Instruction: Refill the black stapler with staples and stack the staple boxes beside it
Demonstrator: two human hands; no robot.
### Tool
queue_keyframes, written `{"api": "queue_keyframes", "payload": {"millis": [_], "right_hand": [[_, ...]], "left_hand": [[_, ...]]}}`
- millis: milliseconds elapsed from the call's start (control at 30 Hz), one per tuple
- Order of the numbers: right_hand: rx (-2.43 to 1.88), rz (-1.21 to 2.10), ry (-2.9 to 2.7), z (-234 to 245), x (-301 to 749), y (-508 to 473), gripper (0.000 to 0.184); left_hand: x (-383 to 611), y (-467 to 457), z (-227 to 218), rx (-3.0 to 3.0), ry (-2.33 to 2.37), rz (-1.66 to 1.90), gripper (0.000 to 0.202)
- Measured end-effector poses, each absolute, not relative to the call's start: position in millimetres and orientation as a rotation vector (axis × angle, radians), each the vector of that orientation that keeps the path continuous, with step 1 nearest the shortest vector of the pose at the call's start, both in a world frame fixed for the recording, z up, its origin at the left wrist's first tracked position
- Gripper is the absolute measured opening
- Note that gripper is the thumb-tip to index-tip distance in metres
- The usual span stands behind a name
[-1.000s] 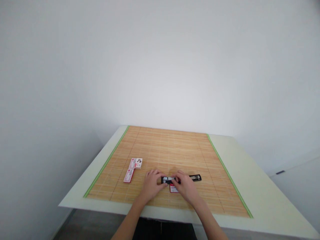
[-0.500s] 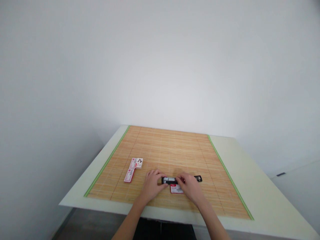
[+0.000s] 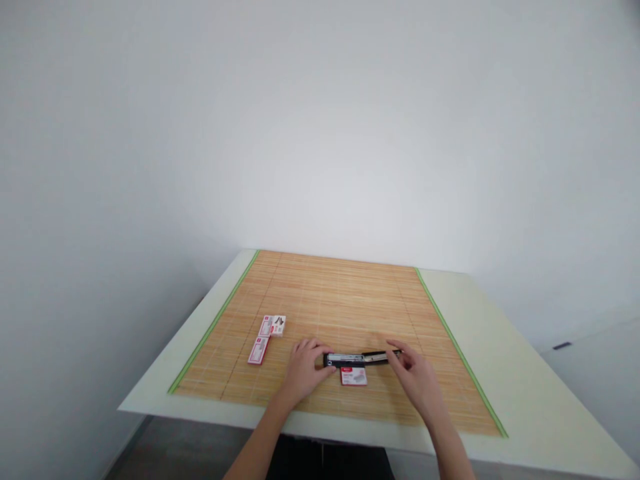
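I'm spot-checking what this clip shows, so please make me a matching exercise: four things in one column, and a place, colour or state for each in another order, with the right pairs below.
Things
1. Stapler
2. Right hand
3. Bamboo mat
4. Left hand

Places, colours or states
A. At the stapler's right end
B. Tan, with green edging on two sides
C. Black, opened out
D. Thumb and fingers about the stapler's left end

Pairs: 1-C, 2-A, 3-B, 4-D

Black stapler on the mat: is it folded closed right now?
No: the black stapler lies opened out, its two parts stretching end to end from the left hand to the right hand.
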State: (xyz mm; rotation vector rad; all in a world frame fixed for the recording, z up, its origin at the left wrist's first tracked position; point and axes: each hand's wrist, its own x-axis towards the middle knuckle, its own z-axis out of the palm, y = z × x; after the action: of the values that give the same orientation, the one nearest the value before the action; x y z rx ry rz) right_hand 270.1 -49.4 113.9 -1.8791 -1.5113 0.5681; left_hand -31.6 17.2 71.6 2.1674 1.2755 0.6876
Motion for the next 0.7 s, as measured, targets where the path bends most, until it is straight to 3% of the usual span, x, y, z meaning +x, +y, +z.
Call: {"api": "queue_keyframes", "payload": {"millis": [67, 233, 533, 700], "right_hand": [[-1.929, 0.592, -1.347, 108.3, 293.7, -53.5, 0.063], [-1.660, 1.032, -1.271, 98.8, 304.2, -48.4, 0.075], [-1.569, 0.835, -1.834, 162.4, 229.8, -10.8, 0.034], [-1.630, 0.615, -2.203, 159.8, 173.8, -0.4, 0.011]], "left_hand": [[-31.8, 17.2, 71.9, 2.167, 1.274, 0.684, 0.032], [-31.3, 17.3, 71.5, 2.161, 1.276, 0.690, 0.032], [-30.9, 15.5, 73.2, 2.176, 1.285, 0.671, 0.035], [-30.6, 14.9, 74.5, 2.176, 1.299, 0.659, 0.034]]}}
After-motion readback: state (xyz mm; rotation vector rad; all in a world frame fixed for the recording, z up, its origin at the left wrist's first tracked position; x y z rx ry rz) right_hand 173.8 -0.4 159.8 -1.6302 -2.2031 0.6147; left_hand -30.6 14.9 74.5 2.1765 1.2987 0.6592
